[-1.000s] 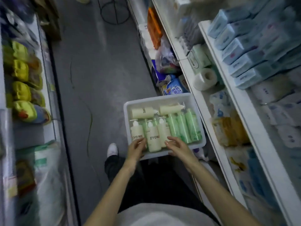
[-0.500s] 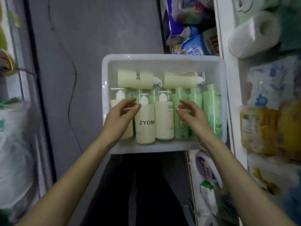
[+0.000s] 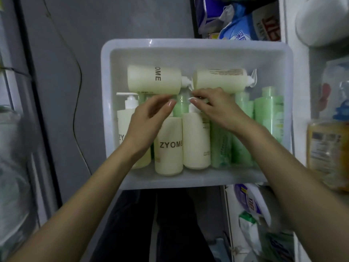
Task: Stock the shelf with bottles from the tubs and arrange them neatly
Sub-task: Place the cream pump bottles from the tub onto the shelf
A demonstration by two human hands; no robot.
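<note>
Looking down through the head camera, I see a white rectangular plastic tub [image 3: 188,43] resting beside the white shelf edge [image 3: 299,95] on the right. Inside it, three cream plastic pump bottles [image 3: 169,148] lie side by side at the left and pale green plastic bottles [image 3: 268,118] fill the right. Two more cream bottles lie crosswise [image 3: 154,78] along the far wall, on top of the others. Both hands reach over the middle of the tub. The left hand [image 3: 149,118] has its fingers loosely extended and thumb apart, with nothing between them. The right hand [image 3: 217,108] curls its fingers down by the pump top of a cream bottle; I cannot tell whether it pinches it. A white paper roll [image 3: 321,21] sits on the shelf at upper right.
</note>
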